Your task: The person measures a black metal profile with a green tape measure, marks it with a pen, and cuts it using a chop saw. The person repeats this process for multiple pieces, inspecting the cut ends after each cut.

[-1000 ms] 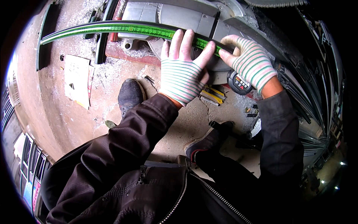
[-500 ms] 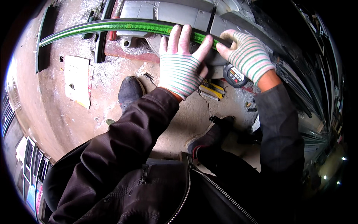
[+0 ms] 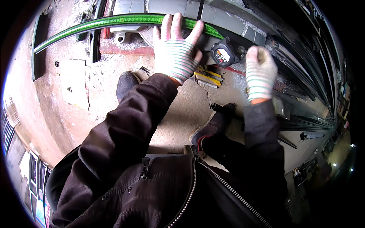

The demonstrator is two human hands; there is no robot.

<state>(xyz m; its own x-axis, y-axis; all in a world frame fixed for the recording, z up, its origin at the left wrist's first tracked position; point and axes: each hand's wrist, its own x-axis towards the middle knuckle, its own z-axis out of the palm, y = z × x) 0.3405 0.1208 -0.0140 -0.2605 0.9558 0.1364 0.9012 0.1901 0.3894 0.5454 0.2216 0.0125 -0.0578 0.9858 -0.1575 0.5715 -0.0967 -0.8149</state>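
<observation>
My left hand (image 3: pixel 175 51), in a white glove with green stripes, lies with its fingers spread over the bright green blade of a tape measure (image 3: pixel 114 21). The blade runs along a long dark strip, bending down to the far left. At the blade's right end sits the black tape measure case (image 3: pixel 223 53). Just right of it, apart from the case, my right hand (image 3: pixel 261 72) is raised with its fingers curled in. That glove is slightly blurred, and whatever it may hold is hidden.
A grey metal machine base (image 3: pixel 167 9) dusted with shavings lies beneath the strip. Yellow-handled cutters (image 3: pixel 209 76) are on the floor near my shoes. Cardboard (image 3: pixel 74 81) lies at left; long dark profiles (image 3: pixel 304 72) are piled at right.
My right hand has let go near the blade's end and moved right and down, fingers curling. The tape case now shows fully. My left hand stays on the blade; the whole view has shifted slightly.
</observation>
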